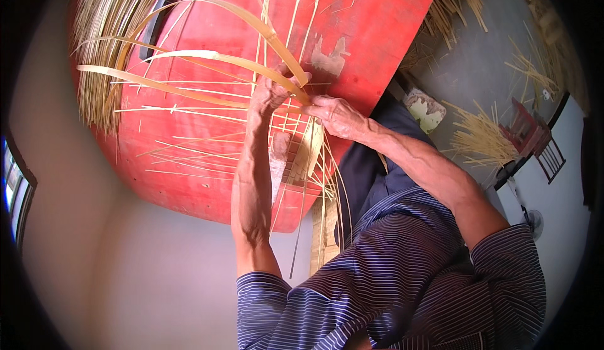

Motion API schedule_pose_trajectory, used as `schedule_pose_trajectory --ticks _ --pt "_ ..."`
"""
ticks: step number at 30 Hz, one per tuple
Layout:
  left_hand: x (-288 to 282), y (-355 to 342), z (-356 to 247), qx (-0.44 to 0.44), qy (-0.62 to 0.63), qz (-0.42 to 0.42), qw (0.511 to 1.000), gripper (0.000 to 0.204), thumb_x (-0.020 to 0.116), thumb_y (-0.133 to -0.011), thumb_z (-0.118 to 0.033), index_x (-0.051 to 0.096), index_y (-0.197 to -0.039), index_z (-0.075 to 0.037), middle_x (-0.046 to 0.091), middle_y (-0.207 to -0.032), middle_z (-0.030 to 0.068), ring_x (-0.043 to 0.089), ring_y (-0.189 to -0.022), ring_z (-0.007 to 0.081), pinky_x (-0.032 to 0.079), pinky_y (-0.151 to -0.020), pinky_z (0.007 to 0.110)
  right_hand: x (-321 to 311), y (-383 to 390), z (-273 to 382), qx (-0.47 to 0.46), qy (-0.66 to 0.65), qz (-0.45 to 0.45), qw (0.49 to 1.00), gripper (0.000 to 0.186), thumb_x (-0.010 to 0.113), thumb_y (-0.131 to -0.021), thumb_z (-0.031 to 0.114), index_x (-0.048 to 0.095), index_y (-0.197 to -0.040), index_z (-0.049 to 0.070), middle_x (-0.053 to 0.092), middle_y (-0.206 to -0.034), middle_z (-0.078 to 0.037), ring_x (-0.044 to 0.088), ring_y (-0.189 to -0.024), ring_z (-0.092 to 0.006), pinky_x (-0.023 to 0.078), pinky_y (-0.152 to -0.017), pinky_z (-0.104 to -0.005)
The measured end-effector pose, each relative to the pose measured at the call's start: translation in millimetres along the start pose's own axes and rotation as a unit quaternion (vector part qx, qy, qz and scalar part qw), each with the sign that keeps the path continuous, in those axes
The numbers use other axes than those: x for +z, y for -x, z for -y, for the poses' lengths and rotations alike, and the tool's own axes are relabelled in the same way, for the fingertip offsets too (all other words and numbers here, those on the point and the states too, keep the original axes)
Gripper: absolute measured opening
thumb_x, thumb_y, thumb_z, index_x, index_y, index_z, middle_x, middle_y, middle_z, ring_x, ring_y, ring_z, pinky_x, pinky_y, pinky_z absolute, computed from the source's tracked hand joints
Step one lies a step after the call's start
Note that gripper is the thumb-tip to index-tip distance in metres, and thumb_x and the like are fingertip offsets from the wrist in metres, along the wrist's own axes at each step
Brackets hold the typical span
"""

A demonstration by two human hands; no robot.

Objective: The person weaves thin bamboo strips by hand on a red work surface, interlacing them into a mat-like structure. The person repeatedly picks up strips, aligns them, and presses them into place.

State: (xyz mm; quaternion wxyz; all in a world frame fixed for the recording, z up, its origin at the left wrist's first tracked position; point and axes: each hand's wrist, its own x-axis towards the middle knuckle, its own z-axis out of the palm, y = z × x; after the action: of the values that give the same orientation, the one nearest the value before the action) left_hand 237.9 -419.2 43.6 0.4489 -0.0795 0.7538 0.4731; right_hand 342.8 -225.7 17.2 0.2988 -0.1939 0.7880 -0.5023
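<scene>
Over a red tabletop (371, 29), my left hand (270, 93) and my right hand (338, 117) work close together on pale bamboo strips. Several wide strips (214, 56) bow up and leftward from between them. My left hand is closed on these wide strips, its fingertips partly hidden behind them. Thumb and fingers of my right hand pinch a wide strip's lower end beside the left hand. Thin bamboo strips (179, 111) cross beneath in an open, loose grid. More strip ends (324, 180) hang below my hands past the table's near edge.
A thick bundle of thin strips (104, 35) drapes over the table's left side, beside a long dark tool (156, 26). Further strips (481, 137) lie on the floor at right, by a reddish wooden stool (527, 126). Another bundle (450, 13) lies past the table's right edge.
</scene>
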Motion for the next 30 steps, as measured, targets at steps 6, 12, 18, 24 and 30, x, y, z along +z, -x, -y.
schedule_pose_trajectory --ticks 6,12,18,24,30 --pt "8.2 12.9 -11.2 -0.024 -0.023 -0.059 0.998 0.046 0.067 -0.092 -0.045 0.066 -0.104 0.000 0.068 -0.089 0.0136 0.067 -0.083 0.0216 0.052 -0.074 0.037 6.9 -1.0 -6.4 -0.024 0.019 -0.025 0.999 0.035 0.058 -0.086 0.000 0.065 -0.119 0.010 0.057 -0.086 -0.014 0.064 -0.084 -0.0337 0.055 -0.073 -0.0434" --pt "15.4 -3.3 35.4 -0.072 0.208 -0.073 0.973 0.046 0.059 -0.096 -0.040 0.065 -0.098 0.006 0.070 -0.081 0.0135 0.068 -0.076 0.0207 0.055 -0.068 0.035 0.3 -2.7 1.4 -0.017 -0.016 -0.032 0.999 0.033 0.056 -0.085 -0.001 0.065 -0.117 0.004 0.063 -0.097 -0.015 0.065 -0.093 -0.0350 0.056 -0.081 -0.0431" --pt "25.0 -0.5 49.8 -0.083 0.151 -0.167 0.971 0.035 0.051 -0.101 -0.028 0.062 -0.097 0.005 0.069 -0.080 0.0147 0.071 -0.072 0.0233 0.060 -0.065 0.035 -3.4 -5.9 4.4 0.006 -0.045 0.000 0.999 0.047 0.044 -0.078 -0.013 0.064 -0.118 0.000 0.063 -0.121 -0.021 0.063 -0.109 -0.0386 0.055 -0.091 -0.0416" --pt "30.5 5.3 29.9 -0.111 0.266 -0.242 0.926 0.034 0.049 -0.096 -0.019 0.066 -0.089 0.009 0.071 -0.073 0.0164 0.072 -0.065 0.0230 0.059 -0.059 0.033 -1.2 -5.5 0.8 -0.006 -0.031 -0.020 0.999 0.039 0.050 -0.081 -0.011 0.065 -0.115 0.001 0.065 -0.112 -0.017 0.064 -0.101 -0.0358 0.056 -0.086 -0.0414" --pt "31.4 29.3 6.3 -0.154 0.109 -0.285 0.940 0.029 0.059 -0.090 -0.022 0.069 -0.088 0.006 0.067 -0.066 0.0115 0.066 -0.061 0.0152 0.054 -0.058 0.029 0.0 -5.1 -0.4 -0.012 -0.037 -0.028 0.999 0.039 0.050 -0.080 -0.011 0.065 -0.114 0.002 0.065 -0.111 -0.016 0.065 -0.100 -0.0366 0.057 -0.084 -0.0417"
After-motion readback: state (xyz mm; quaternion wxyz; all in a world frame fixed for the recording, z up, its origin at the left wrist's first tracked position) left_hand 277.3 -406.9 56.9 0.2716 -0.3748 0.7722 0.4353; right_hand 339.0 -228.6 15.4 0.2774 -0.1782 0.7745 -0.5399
